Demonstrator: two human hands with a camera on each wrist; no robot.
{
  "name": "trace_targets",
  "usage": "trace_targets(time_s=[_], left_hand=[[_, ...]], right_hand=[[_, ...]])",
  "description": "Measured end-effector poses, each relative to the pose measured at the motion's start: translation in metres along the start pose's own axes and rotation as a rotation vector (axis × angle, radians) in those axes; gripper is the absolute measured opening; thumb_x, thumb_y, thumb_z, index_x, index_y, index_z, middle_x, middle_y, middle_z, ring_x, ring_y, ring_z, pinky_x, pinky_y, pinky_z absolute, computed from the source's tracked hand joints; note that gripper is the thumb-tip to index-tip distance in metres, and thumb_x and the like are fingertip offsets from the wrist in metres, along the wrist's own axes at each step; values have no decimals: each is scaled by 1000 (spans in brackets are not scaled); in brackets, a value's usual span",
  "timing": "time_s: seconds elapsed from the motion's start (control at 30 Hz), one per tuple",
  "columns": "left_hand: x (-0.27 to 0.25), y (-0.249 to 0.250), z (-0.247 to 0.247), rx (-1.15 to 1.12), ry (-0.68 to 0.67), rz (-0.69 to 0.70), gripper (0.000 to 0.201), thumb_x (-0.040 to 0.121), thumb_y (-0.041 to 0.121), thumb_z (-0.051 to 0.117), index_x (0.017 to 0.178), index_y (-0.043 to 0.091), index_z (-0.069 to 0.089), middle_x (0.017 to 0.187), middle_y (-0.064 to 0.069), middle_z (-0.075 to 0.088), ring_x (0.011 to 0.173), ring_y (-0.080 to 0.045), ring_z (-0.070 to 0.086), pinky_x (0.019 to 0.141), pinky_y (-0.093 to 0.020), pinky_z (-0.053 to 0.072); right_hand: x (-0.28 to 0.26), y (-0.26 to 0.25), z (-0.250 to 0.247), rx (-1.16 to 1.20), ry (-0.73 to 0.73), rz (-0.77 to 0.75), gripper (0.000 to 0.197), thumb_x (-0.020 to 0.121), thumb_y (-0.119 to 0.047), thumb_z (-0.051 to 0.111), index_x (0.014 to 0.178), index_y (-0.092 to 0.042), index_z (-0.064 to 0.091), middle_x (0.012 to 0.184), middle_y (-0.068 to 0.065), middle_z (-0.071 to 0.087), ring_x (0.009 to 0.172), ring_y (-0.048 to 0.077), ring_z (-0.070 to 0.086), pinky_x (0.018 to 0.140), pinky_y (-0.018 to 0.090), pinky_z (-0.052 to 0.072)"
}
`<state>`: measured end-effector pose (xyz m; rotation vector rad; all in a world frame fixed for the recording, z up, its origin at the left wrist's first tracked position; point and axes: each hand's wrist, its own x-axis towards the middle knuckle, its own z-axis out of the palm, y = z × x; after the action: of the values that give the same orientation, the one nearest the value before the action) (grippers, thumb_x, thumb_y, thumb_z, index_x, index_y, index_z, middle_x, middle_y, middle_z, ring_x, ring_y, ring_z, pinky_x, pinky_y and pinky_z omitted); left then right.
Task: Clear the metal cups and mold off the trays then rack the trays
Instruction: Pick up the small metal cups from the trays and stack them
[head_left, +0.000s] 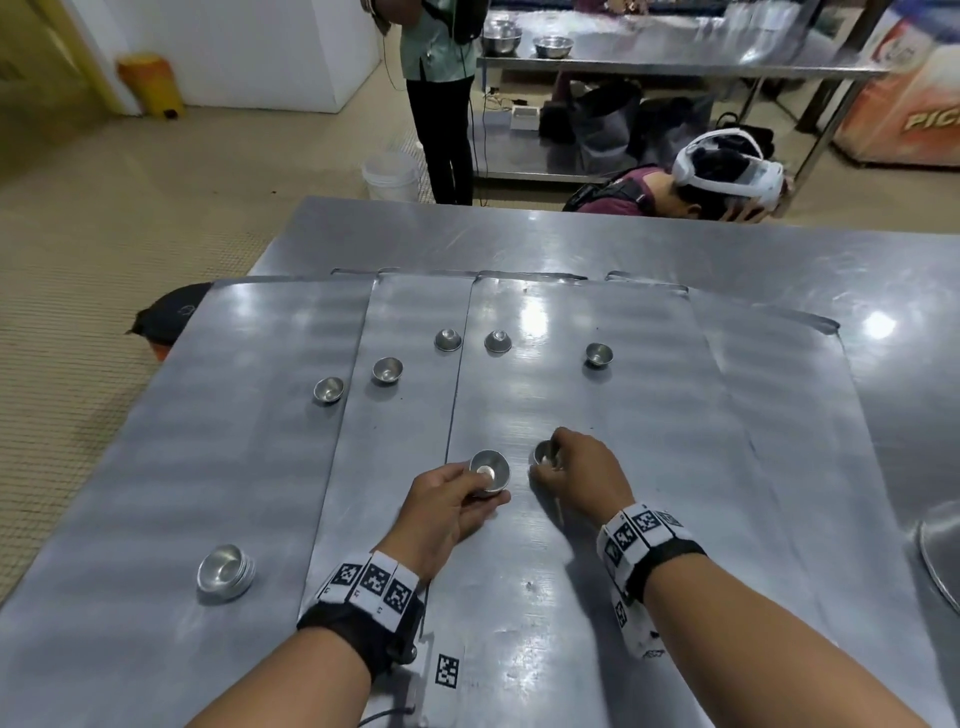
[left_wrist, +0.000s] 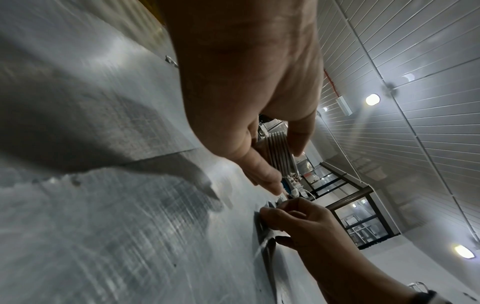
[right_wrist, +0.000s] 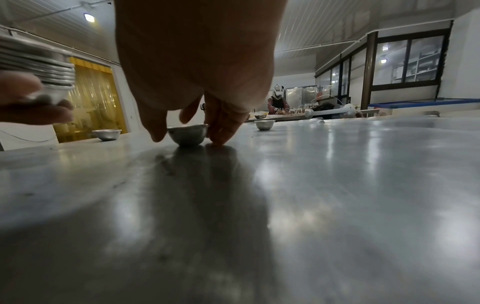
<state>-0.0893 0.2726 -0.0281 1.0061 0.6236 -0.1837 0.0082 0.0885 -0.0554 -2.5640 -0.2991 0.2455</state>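
Several flat metal trays (head_left: 639, 415) lie side by side on a steel table. My left hand (head_left: 451, 501) grips a nested stack of metal cups (head_left: 489, 472), whose ribbed rims (left_wrist: 279, 152) show in the left wrist view. Just to its right, my right hand (head_left: 569, 470) pinches a single metal cup (head_left: 545, 454) that stands on the tray (right_wrist: 337, 185), with thumb and fingers at either side of the cup (right_wrist: 187, 134). Several loose cups stand farther out, among them one (head_left: 599, 355) at the right and one (head_left: 329, 389) at the left. Another stack of cups (head_left: 226, 571) sits near left.
A round metal pan rim (head_left: 940, 556) shows at the right edge. One person (head_left: 441, 104) stands beyond the table, and another with a white headset (head_left: 727, 174) bends low behind it. A white bucket (head_left: 392, 176) is on the floor. A steel bench with bowls (head_left: 553, 47) stands behind.
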Motion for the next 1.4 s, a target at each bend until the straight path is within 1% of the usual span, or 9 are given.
trace_targets(time_s=[0.13,0.27,0.43,0.6,0.77,0.87,1.03,1.17,1.4], left_hand=[[0,-2,-3,21,6,-3,17,93,1,65,108,-5,67,94,-19,77,98,-34,76,100,-44,55],[0,-1,-7,28,19,3,17,92,0,65,108,-6,68,97,-21,77,99,-34,75,99,-44,55],[0,3,-9,-43,54,26,16,94,3,59,103,-8,66,99,-26,74,98,-40,74,99,-46,55],[-3,7,-7,-154,69,-7,27,97,17,50,105,-4,65,101,-27,75,87,-35,75,73,-35,62],[-3,5,-1,-160,53,7,37,99,23,47,111,-5,66,100,-26,74,84,-30,71,77,-37,59],[0,3,-1,-102,50,28,32,96,16,55,110,-10,67,107,-36,69,93,-35,68,82,-40,56],[10,3,2,-79,46,48,19,95,10,63,106,-5,69,100,-24,75,93,-34,76,86,-37,61],[24,3,9,-41,77,37,22,92,5,68,111,-6,67,99,-24,76,96,-39,75,99,-47,55],[39,4,17,-30,34,15,25,93,7,69,114,-7,67,100,-21,76,99,-38,75,96,-43,57]], right_hand=[[-8,1,-1,12,-8,42,51,82,-37,67,129,-22,54,106,2,67,98,24,62,81,33,49],[-13,0,-6,-21,-58,40,35,84,-36,67,113,-17,65,107,4,70,100,25,64,80,33,49],[-27,-13,-10,263,19,-30,52,80,-51,77,123,-27,59,109,-5,71,99,14,66,86,32,54],[-44,-54,-6,327,-4,-189,63,79,-60,71,134,-32,56,115,-12,69,100,9,65,86,29,53],[-46,-66,5,175,-24,-220,59,84,-58,68,135,-33,53,113,-6,73,92,16,67,83,33,53],[-46,-64,5,179,-36,-210,67,83,-62,67,141,-33,50,120,-6,71,103,16,66,88,33,52],[-31,-40,-4,183,-17,-132,60,91,-64,55,140,-28,53,132,-7,65,113,10,63,91,30,49],[12,1,-16,94,45,23,43,94,-49,57,129,-24,61,128,0,67,109,19,65,95,36,50],[101,47,-56,-7,58,224,46,92,-38,59,133,-18,56,129,15,60,111,34,61,90,38,48]])
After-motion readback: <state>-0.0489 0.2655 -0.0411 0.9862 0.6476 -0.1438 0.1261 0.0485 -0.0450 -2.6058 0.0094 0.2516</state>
